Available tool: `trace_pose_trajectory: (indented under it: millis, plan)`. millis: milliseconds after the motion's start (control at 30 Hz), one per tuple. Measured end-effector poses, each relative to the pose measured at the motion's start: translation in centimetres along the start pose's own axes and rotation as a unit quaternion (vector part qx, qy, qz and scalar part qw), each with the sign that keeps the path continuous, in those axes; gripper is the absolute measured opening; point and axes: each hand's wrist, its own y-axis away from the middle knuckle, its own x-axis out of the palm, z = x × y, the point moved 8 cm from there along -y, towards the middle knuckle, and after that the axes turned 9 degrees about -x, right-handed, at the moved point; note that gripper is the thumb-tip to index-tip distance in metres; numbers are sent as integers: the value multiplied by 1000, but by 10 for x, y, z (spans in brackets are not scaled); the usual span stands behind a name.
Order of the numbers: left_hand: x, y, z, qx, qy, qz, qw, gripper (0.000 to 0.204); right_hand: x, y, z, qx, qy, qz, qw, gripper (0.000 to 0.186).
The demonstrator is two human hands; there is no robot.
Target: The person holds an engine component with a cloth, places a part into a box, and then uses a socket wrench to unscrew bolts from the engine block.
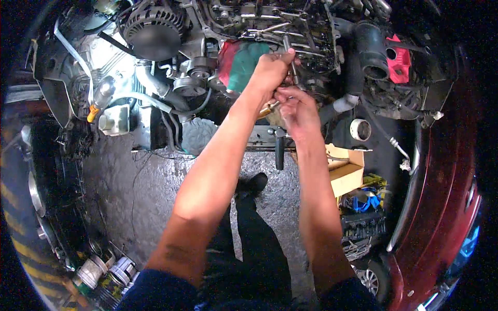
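Over the front of an opened car engine (280, 26), my left hand (271, 72) is closed round a slim metal bar tool (287, 42) that stands steeply tilted. My right hand (299, 111) is just below it, fingers curled near the tool's lower end. Motion smears those fingers, and whether they grip anything is hidden. Beside my left hand, a red and green cloth (241, 67) lies against the engine. Under my right hand, a tool with a black handle (279, 150) hangs or rests at the front crossmember.
Left are an alternator (153, 36), a pulley (189, 85), a lit lamp (105, 90) and a pale reservoir (115, 120). Right are a wide black hose (372, 57), a red cloth (399, 70), a cardboard box (348, 176) and a dark red car panel (441, 207). Cans (93, 270) stand lower left.
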Motion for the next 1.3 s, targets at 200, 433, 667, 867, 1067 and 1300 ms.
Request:
trace_pose_trajectory:
  millis: [200,433,667,867,1067,1300]
  plan:
    - [-15,-6,-25,146,-250,-181,940,47,3,2,14,-34,160,-8,987,28]
    - [1,-5,2,-9,-3,10,1000,36,5,0,-9,84,-135,47,986,30]
    - [-14,-5,-21,121,-278,-203,931,45,5,4,40,-161,473,25,866,39]
    - [-4,-14,3,24,-73,-12,997,41,-3,2,19,-51,190,36,980,35]
    - [-1,-7,-15,130,-270,-157,941,44,-10,-2,5,-97,164,18,981,29]
    - [-7,-11,-16,100,-217,-135,962,42,2,8,-13,-36,-118,52,991,47]
